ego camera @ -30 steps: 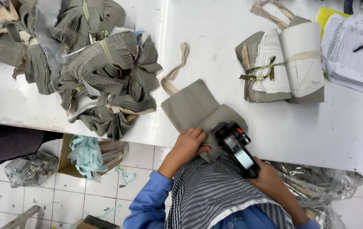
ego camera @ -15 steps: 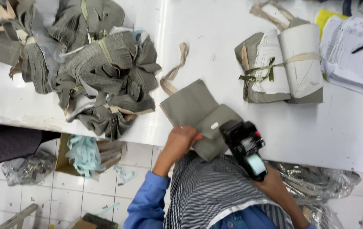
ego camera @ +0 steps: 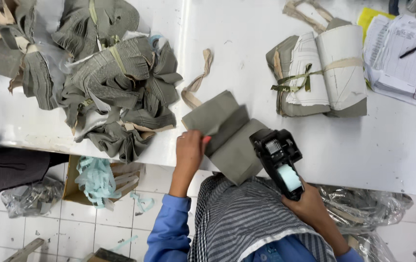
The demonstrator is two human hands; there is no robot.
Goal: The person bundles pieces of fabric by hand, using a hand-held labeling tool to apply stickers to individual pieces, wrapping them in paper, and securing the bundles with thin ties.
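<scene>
Grey fabric stack (ego camera: pixel 227 136) is laid at the near edge of the white desk (ego camera: pixel 246 58), its top pieces fanned apart. It is pinned from the left by the left hand (ego camera: pixel 190 148), fingers flat on the cloth, nothing grasped. A black labelling gun (ego camera: pixel 278 157) is held in a closed grip by the right hand (ego camera: pixel 310 206), its head brought to the stack's right edge. No label is seen on the stack. A tied bundle (ego camera: pixel 319 73) beyond the stack and loose bundles (ego camera: pixel 115 92) to its left appear untouched.
</scene>
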